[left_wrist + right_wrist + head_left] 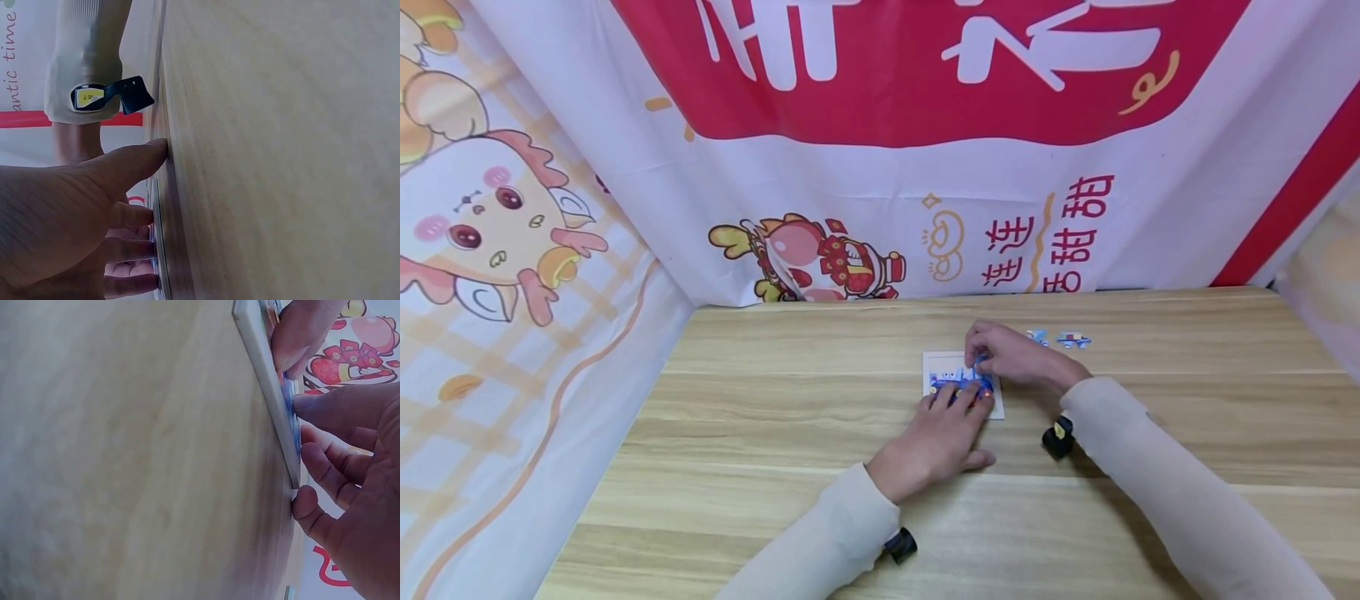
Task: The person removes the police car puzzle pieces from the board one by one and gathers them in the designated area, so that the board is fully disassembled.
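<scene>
A small jigsaw puzzle board (998,410) with a pale rim lies flat on the table, partly filled with blue pieces. My left hand (936,437) rests its spread fingertips on the board's near part, the thumb out to the side on the tabletop. Over the upper right part of the board, my right hand (1011,354) pinches a blue puzzle piece (980,360) between bent fingers and thumb. Most of that piece is hidden. From the right wrist, the thumb (319,407) and fingertips touch down along the puzzle board (265,381).
Two loose puzzle pieces lie on the table behind the right wrist, one pale blue (1038,337) and one multicoloured (1073,339). The wooden table (760,417) meets a printed cloth (850,175) at the back and another cloth at the left.
</scene>
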Tool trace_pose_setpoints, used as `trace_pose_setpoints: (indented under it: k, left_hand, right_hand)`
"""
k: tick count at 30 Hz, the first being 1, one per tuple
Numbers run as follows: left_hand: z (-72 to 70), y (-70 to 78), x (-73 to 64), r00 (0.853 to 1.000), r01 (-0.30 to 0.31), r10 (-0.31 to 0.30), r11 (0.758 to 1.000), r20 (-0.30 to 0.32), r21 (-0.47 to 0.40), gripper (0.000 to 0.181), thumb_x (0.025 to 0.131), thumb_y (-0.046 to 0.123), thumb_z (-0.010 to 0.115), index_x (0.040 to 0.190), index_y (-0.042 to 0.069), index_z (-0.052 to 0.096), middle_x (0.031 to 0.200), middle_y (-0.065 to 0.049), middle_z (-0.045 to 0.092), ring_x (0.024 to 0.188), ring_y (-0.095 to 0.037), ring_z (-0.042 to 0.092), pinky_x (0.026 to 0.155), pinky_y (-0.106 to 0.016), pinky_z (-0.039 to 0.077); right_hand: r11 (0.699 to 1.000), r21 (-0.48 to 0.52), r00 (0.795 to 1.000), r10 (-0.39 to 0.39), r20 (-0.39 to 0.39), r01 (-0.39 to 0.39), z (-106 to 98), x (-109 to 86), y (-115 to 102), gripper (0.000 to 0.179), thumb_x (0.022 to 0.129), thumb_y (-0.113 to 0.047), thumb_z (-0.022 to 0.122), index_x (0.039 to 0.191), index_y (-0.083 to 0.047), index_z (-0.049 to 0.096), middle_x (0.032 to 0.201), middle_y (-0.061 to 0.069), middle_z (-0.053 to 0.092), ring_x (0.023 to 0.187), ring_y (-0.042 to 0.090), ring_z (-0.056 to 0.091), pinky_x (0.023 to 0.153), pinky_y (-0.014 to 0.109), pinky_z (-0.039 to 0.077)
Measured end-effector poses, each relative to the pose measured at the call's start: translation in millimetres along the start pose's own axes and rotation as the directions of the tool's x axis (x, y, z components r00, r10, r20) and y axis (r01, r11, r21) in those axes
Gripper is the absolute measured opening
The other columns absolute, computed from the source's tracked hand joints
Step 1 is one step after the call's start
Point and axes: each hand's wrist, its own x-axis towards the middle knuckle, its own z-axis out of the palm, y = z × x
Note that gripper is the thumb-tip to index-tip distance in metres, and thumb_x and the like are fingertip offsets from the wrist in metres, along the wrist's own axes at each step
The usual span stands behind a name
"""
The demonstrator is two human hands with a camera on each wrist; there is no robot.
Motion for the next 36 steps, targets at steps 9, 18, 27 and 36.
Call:
trace_pose_setpoints:
  k: [9,18,27,36]
  left_hand:
    - [-1.0,0.4,0.4,1.000,0.000,0.000,1.000,0.007,0.002,0.078,0.100,0.059,0.063,0.164,0.021,0.037,0.172,-0.006,0.033,0.156,-0.034,0.032,0.120,-0.057,0.039]
    - [-1.8,0.8,-0.5,1.000,0.000,0.000,1.000,0.006,0.007,0.078,0.100,0.058,0.063,0.164,0.021,0.037,0.172,-0.006,0.032,0.156,-0.034,0.032,0.120,-0.057,0.039]
    - [-1.5,0.9,0.0,1.000,0.005,-0.005,1.000,0.015,0.002,0.079,0.100,0.059,0.062,0.164,0.022,0.036,0.172,-0.006,0.031,0.157,-0.034,0.031,0.121,-0.057,0.038]
    - [-1.5,0.9,-0.4,1.000,0.006,-0.006,1.000,0.015,0.001,0.078,0.100,0.059,0.061,0.164,0.022,0.036,0.172,-0.006,0.032,0.157,-0.034,0.031,0.121,-0.057,0.038]
  right_hand:
    - [1.000,0.007,1.000,0.013,0.000,-0.013,0.2,-1.1,-0.1,0.016,0.091,0.004,0.068,0.090,-0.012,0.071,0.115,0.009,0.060,0.109,0.026,0.060,0.101,0.049,0.051]
    - [0.999,0.013,0.999,0.033,-0.013,-0.033,0.4,-2.1,0.1,0.015,0.092,0.001,0.070,0.092,-0.014,0.072,0.110,0.007,0.061,0.104,0.024,0.059,0.097,0.047,0.051]
    - [0.999,0.031,0.999,0.034,-0.028,-0.033,-0.2,-1.9,-0.3,0.016,0.091,0.002,0.071,0.090,-0.014,0.073,0.107,0.005,0.062,0.099,0.022,0.059,0.090,0.040,0.050]
    - [0.997,0.052,0.998,0.058,-0.035,-0.056,-1.7,-2.5,-0.3,0.022,0.092,0.002,0.071,0.111,-0.011,0.073,0.115,0.008,0.068,0.110,0.027,0.063,0.102,0.049,0.053]
